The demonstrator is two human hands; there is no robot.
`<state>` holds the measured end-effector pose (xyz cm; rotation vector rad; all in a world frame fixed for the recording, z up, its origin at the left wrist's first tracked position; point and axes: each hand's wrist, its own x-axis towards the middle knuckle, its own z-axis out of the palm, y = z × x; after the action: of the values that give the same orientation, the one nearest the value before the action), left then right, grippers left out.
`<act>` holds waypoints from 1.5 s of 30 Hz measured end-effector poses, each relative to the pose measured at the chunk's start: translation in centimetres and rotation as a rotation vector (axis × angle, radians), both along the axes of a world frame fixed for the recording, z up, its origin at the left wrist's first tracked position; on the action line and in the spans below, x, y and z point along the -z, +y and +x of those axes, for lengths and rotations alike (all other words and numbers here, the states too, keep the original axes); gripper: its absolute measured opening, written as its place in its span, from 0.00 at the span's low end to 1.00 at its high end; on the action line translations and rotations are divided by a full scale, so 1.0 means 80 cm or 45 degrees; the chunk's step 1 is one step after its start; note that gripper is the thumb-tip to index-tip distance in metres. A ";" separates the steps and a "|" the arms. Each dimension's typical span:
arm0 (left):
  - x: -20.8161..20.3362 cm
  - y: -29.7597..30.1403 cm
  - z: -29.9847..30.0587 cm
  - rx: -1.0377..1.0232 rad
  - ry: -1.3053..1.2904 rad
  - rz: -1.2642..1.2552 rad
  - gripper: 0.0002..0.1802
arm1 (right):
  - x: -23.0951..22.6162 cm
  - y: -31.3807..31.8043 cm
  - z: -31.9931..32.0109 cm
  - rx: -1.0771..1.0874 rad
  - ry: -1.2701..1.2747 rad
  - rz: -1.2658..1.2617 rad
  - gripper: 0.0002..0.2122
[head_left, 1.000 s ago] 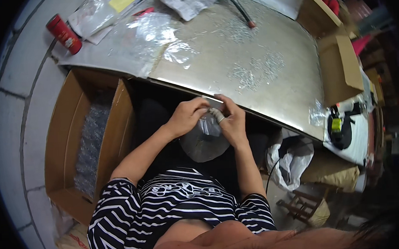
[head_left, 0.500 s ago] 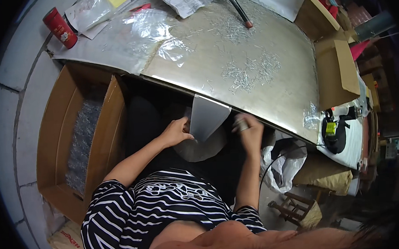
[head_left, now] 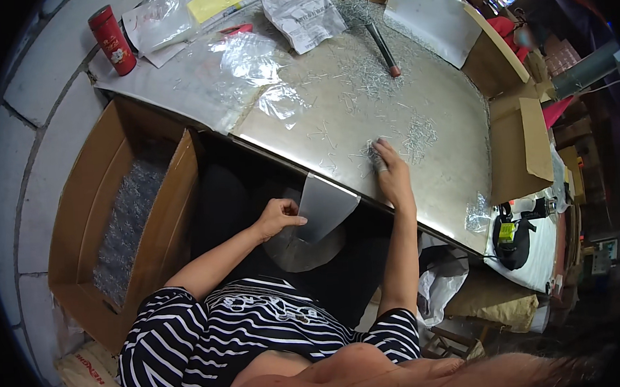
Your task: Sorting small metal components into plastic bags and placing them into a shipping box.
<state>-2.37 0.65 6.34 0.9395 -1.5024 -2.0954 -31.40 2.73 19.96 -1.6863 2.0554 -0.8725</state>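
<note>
A translucent grey plastic sheet hangs at the table's front edge, above my lap. My left hand pinches its left side between thumb and fingers. On the metal tabletop, my right hand lies with fingers stretched toward a scatter of small thin metal pins, touching those at its left edge. A light wrap circles one of its fingers. Below the sheet, a rounded greyish surface shows partly; its kind is unclear.
To my left stands an open cardboard box with many metal pins inside. A dark-handled tool, a clear plastic bag and a red canister lie or stand farther back. Cardboard flaps border the table's right side.
My right hand has moved from below the table edge up and forward onto the tabletop beside the pins. My left hand stays at the plastic sheet. The whole view has shifted slightly.
</note>
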 end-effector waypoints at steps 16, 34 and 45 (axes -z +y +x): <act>0.098 0.005 0.021 0.429 0.997 1.306 0.46 | 0.012 0.010 0.152 0.043 0.352 -0.201 0.16; 0.016 0.047 0.020 0.475 0.205 0.602 0.24 | 0.061 0.156 0.197 -0.230 -0.470 0.190 0.13; -0.029 0.056 0.029 0.775 0.281 0.416 0.24 | 0.045 0.181 0.163 0.125 -0.678 0.061 0.12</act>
<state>-0.07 5.16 8.68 0.3367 -1.4798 -2.8280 -18.32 17.22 16.35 -1.1686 1.7792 -1.1464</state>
